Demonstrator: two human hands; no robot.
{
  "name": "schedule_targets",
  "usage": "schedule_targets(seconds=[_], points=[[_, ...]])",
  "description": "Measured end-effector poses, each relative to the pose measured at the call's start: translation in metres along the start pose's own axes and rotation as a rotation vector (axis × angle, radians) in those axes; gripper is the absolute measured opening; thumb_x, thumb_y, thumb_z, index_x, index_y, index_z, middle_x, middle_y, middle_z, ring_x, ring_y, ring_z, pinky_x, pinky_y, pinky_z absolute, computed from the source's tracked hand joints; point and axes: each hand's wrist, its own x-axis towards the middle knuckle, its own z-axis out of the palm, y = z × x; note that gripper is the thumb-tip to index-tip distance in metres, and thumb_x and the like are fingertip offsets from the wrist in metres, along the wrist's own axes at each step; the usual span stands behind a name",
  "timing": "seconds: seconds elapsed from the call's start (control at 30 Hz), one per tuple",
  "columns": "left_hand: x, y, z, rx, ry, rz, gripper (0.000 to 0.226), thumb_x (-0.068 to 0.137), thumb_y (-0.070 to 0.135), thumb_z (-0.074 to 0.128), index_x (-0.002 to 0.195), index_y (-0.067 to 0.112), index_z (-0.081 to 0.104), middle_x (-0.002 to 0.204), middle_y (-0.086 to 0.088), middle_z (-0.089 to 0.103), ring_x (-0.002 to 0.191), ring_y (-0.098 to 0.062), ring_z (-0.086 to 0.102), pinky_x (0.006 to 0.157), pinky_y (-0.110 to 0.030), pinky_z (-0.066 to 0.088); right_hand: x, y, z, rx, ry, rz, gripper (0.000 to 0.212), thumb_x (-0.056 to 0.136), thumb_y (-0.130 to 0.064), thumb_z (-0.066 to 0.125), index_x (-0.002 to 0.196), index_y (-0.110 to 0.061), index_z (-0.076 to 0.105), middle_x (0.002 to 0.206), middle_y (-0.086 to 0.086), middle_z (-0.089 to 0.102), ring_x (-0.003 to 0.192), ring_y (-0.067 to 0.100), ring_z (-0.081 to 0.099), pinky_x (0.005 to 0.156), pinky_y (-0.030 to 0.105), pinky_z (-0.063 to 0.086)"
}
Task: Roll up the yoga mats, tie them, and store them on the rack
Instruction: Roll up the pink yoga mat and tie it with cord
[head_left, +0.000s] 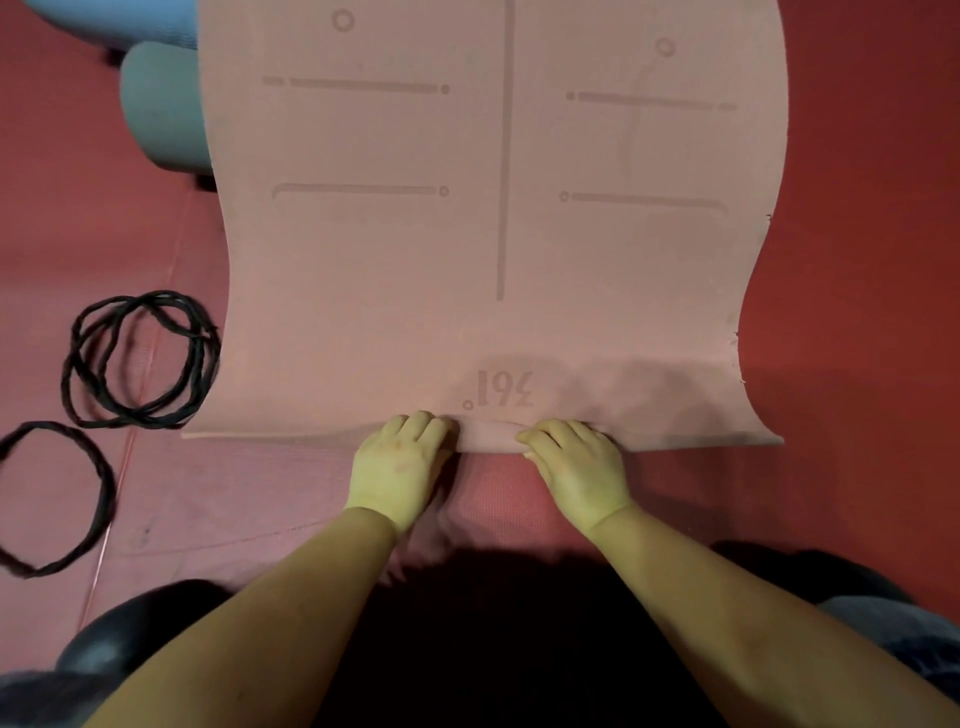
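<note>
Hands: we see left hand (397, 460) and right hand (574, 465) curled over near edge of pink yoga mat (493, 234), small roll between them, black ties (140, 358) lying left.

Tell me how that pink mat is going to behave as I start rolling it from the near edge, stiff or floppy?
Probably floppy: the pink mat curls softly where the left hand and right hand bend its edge. Its wavy side edges suggest it may roll unevenly. Once rolled it will likely spring open, so the black loops beside it should help.
</note>
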Motion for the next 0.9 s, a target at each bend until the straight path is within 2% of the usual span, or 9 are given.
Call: schedule_targets(seconds=[0.27, 0.33, 0.4, 0.47, 0.57, 0.63, 0.7, 0.8, 0.9], points=[[0.006, -0.009, 0.005, -0.072, -0.037, -0.031, 0.033, 0.08, 0.039, 0.045, 0.076, 0.019, 0.071, 0.068, 0.004, 0.067, 0.062, -0.023, 0.062, 0.048, -0.024, 0.046, 0.012, 0.01, -0.002, 0.032, -0.034, -0.017, 0.027, 0.079, -0.031, 0.049, 0.081, -0.02, 0.073, 0.073, -0.004, 0.068, 0.061, 0.022, 0.064, 0.055, 0.027, 0.051], [0.014, -0.009, -0.001, -0.119, -0.07, -0.076, 0.031, 0.086, 0.039, 0.049, 0.085, 0.019, 0.072, 0.078, 0.002, 0.07, 0.074, -0.024, 0.064, 0.059, -0.026, 0.048, 0.016, 0.011, -0.002, 0.054, -0.038, 0.019, 0.028, 0.081, -0.032, 0.048, 0.081, -0.02, 0.073, 0.072, -0.005, 0.069, 0.061, 0.022, 0.064, 0.057, 0.027, 0.052], [0.023, -0.01, -0.005, -0.136, -0.13, -0.128, 0.025, 0.093, 0.035, 0.051, 0.104, 0.02, 0.069, 0.099, -0.002, 0.07, 0.096, -0.026, 0.06, 0.076, -0.03, 0.044, 0.02, 0.011, -0.001, 0.079, -0.053, 0.063, 0.029, 0.082, -0.032, 0.047, 0.081, -0.019, 0.073, 0.071, -0.003, 0.068, 0.061, 0.024, 0.064, 0.057, 0.029, 0.053], [0.034, -0.011, -0.007, -0.132, -0.193, -0.173, 0.027, 0.096, 0.035, 0.048, 0.114, 0.023, 0.064, 0.11, -0.004, 0.067, 0.107, -0.026, 0.056, 0.083, -0.031, 0.04, 0.024, 0.011, 0.0, 0.081, -0.069, 0.101, 0.03, 0.082, -0.032, 0.046, 0.079, -0.018, 0.072, 0.069, -0.002, 0.068, 0.06, 0.025, 0.064, 0.057, 0.029, 0.053], [0.051, -0.013, -0.01, -0.149, -0.299, -0.247, 0.026, 0.095, 0.036, 0.049, 0.113, 0.024, 0.063, 0.115, -0.006, 0.065, 0.111, -0.028, 0.055, 0.086, -0.032, 0.042, 0.033, 0.01, 0.001, 0.052, -0.098, 0.161, 0.026, 0.08, -0.031, 0.048, 0.072, -0.019, 0.07, 0.064, -0.002, 0.065, 0.057, 0.024, 0.063, 0.054, 0.028, 0.051], [0.059, -0.014, -0.009, -0.177, -0.329, -0.281, 0.023, 0.093, 0.034, 0.053, 0.111, 0.023, 0.061, 0.115, -0.007, 0.066, 0.11, -0.029, 0.056, 0.088, -0.034, 0.044, 0.042, 0.009, 0.0, 0.021, -0.106, 0.173, 0.016, 0.075, -0.028, 0.058, 0.067, -0.019, 0.069, 0.063, -0.001, 0.063, 0.056, 0.025, 0.062, 0.053, 0.028, 0.05], [0.064, -0.014, -0.009, -0.232, -0.328, -0.326, 0.024, 0.09, 0.031, 0.057, 0.11, 0.019, 0.056, 0.113, -0.01, 0.065, 0.108, -0.032, 0.057, 0.087, -0.037, 0.045, 0.046, 0.007, -0.001, -0.038, -0.083, 0.146, 0.013, 0.069, -0.027, 0.062, 0.064, -0.017, 0.068, 0.064, 0.001, 0.06, 0.057, 0.025, 0.06, 0.054, 0.029, 0.049], [0.066, -0.013, -0.01, -0.233, -0.336, -0.333, 0.027, 0.088, 0.03, 0.06, 0.11, 0.016, 0.051, 0.112, -0.011, 0.064, 0.105, -0.032, 0.057, 0.082, -0.036, 0.044, 0.044, 0.005, -0.002, -0.145, -0.016, 0.079, 0.016, 0.075, -0.028, 0.055, 0.065, -0.018, 0.064, 0.068, 0.001, 0.057, 0.063, 0.025, 0.055, 0.062, 0.034, 0.039], [0.067, -0.011, -0.012, -0.234, -0.293, -0.301, 0.029, 0.087, 0.028, 0.061, 0.109, 0.014, 0.048, 0.11, -0.011, 0.058, 0.101, -0.034, 0.056, 0.078, -0.037, 0.043, 0.037, 0.008, 0.0, -0.159, 0.029, -0.003, 0.012, 0.067, -0.014, 0.072, 0.067, -0.016, 0.06, 0.067, 0.003, 0.054, 0.061, 0.027, 0.053, 0.057, 0.034, 0.041]])
